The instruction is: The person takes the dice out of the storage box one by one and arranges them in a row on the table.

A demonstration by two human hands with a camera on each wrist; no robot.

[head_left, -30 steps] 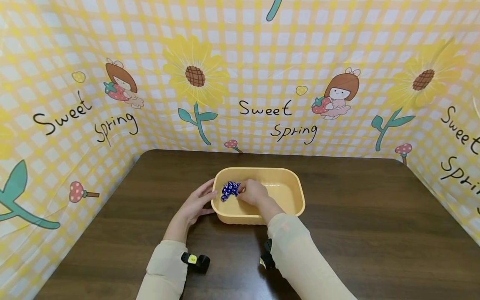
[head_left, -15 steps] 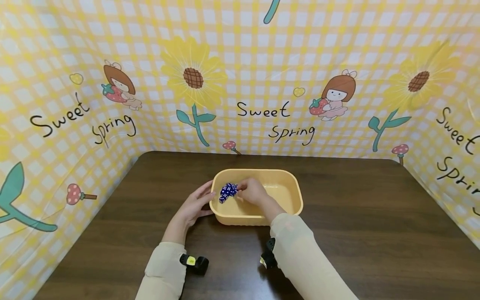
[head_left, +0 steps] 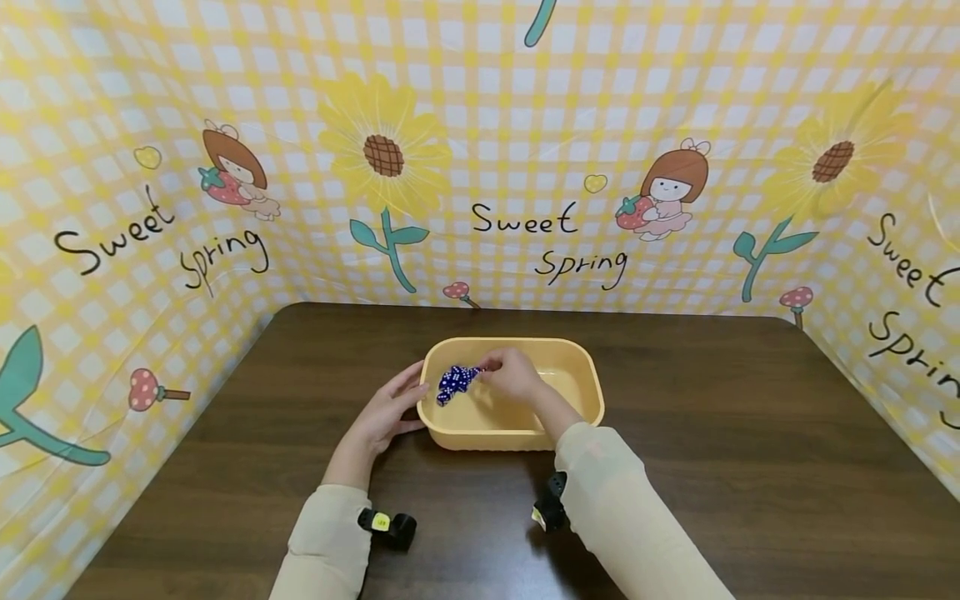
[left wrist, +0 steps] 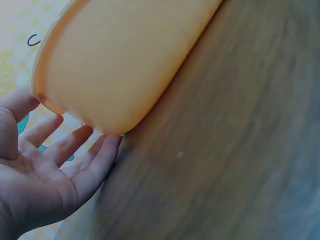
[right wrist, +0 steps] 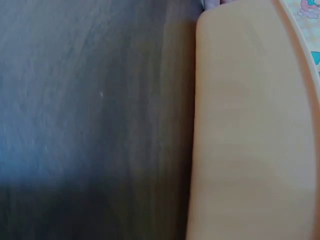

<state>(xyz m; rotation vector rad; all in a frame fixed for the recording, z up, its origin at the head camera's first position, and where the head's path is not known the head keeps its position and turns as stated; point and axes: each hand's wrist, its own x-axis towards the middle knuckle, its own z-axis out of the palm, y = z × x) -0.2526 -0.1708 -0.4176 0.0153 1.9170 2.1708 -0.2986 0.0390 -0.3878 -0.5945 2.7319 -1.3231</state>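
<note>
A pale yellow plastic basin [head_left: 577,387] with rounded corners stands on the table. At its left end lies a small heap of blue dice [head_left: 456,382] with white dots. My left hand [head_left: 386,412] holds the basin's left end; in the left wrist view, the left hand [left wrist: 55,165] has its thumb at the rim and fingertips against the outer wall. My right hand [head_left: 515,375] reaches inside the basin, its fingertips pinching a blue die [head_left: 481,371] at the heap's right edge. The right wrist view shows mostly the basin's outer side [right wrist: 255,120].
The basin rests on a dark brown wooden table [head_left: 712,433]. A yellow checked cloth [head_left: 510,125] with sunflowers and lettering hangs along the back and both sides. Black wrist cameras sit on both sleeves.
My right hand has shifted slightly up and to the right inside the basin, its forearm moving right too. The left hand keeps its place on the basin.
</note>
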